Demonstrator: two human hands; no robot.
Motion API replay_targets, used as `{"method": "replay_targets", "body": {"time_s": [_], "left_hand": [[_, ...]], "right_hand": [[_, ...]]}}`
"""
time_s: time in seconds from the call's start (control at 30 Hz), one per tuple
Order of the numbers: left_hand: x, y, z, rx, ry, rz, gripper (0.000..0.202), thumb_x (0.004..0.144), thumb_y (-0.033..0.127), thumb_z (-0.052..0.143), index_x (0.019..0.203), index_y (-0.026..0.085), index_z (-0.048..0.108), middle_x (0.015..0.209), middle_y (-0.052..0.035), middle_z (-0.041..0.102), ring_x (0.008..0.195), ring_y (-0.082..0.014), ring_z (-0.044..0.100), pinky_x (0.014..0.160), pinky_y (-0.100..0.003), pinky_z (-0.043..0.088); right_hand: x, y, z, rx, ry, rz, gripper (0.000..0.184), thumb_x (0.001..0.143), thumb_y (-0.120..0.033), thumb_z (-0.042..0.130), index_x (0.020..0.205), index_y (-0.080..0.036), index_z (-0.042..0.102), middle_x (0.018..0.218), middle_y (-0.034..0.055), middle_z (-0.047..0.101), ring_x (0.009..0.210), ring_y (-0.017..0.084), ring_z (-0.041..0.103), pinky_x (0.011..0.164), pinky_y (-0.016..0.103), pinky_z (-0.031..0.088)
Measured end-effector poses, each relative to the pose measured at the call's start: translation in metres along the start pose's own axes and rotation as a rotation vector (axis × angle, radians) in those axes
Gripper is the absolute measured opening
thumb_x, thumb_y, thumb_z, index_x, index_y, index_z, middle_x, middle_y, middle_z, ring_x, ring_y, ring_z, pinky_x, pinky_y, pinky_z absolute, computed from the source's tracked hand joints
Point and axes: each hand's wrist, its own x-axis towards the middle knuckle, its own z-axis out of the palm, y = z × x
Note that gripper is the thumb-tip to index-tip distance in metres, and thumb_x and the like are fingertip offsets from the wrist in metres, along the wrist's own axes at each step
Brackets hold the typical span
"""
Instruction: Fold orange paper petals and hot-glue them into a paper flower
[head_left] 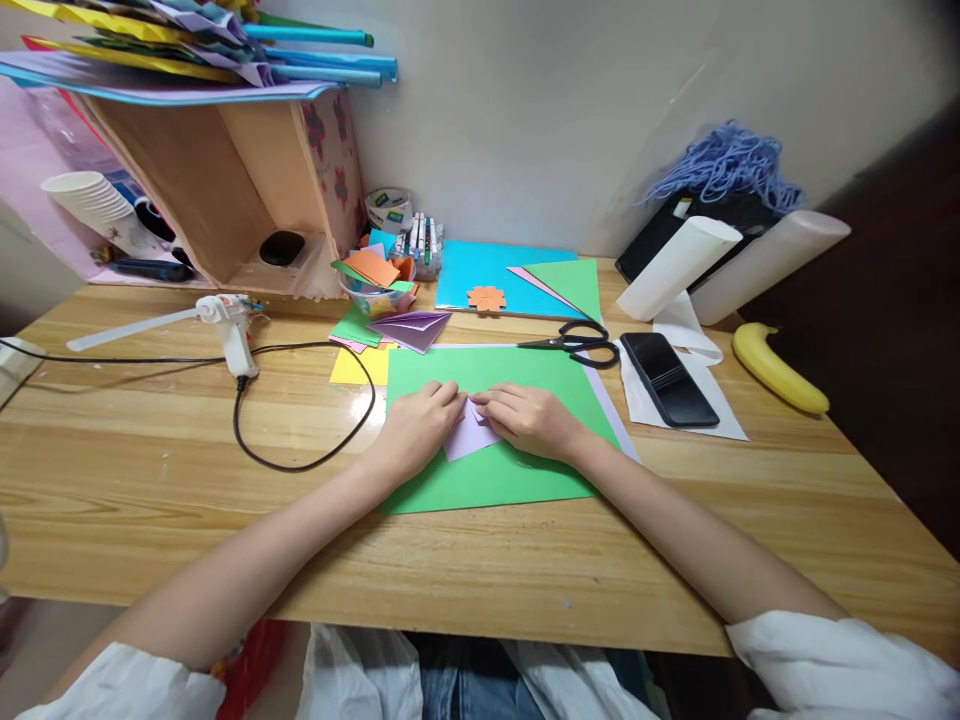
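A small sheet of lavender paper point(469, 437), partly folded at its top, lies on a large green sheet point(495, 482). My left hand point(424, 425) presses on the paper's left side with its fingers closed together. From the right, my right hand point(529, 415) grips the folded edge, its fingertips almost meeting those of the left. Both hands cover parts of the lavender paper. Black-handled scissors point(574, 343) rest at the green sheet's far edge. Just behind my left hand are a folded purple paper point(412, 328) and a yellow sheet point(358, 368).
A glue gun point(236, 335) with a looping black cord point(300, 467) occupies the left. At right lie a phone point(670, 378), a banana point(778, 370) and paper rolls point(679, 265). Behind stand a tub of paper scraps point(375, 285), markers point(421, 245) and an open box point(202, 180).
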Motion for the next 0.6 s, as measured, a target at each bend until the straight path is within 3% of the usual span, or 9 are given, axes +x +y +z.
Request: {"method": "replay_targets", "body": {"time_s": [0.33, 0.6], "left_hand": [[0.0026, 0.0020, -0.0029, -0.019, -0.071, 0.001, 0.025, 0.093, 0.024, 0.033, 0.101, 0.017, 0.056, 0.094, -0.0061, 0.057, 0.082, -0.0188, 0.050, 0.058, -0.030, 0.034], [0.0036, 0.0056, -0.0004, -0.045, -0.047, -0.029, 0.029, 0.092, 0.029, 0.032, 0.098, 0.015, 0.057, 0.093, -0.0071, 0.056, 0.085, -0.0204, 0.049, 0.065, -0.031, 0.039]], "right_hand": [[0.0031, -0.0023, -0.0032, -0.023, -0.015, 0.000, 0.021, 0.089, -0.013, 0.040, 0.078, -0.015, 0.057, 0.080, 0.0091, 0.066, 0.081, 0.018, 0.060, 0.065, 0.028, 0.048], [0.0002, 0.0041, -0.0048, 0.144, -0.029, 0.062, 0.012, 0.086, -0.017, 0.046, 0.087, -0.017, 0.058, 0.086, 0.0077, 0.065, 0.085, 0.019, 0.058, 0.071, 0.030, 0.047]]}}
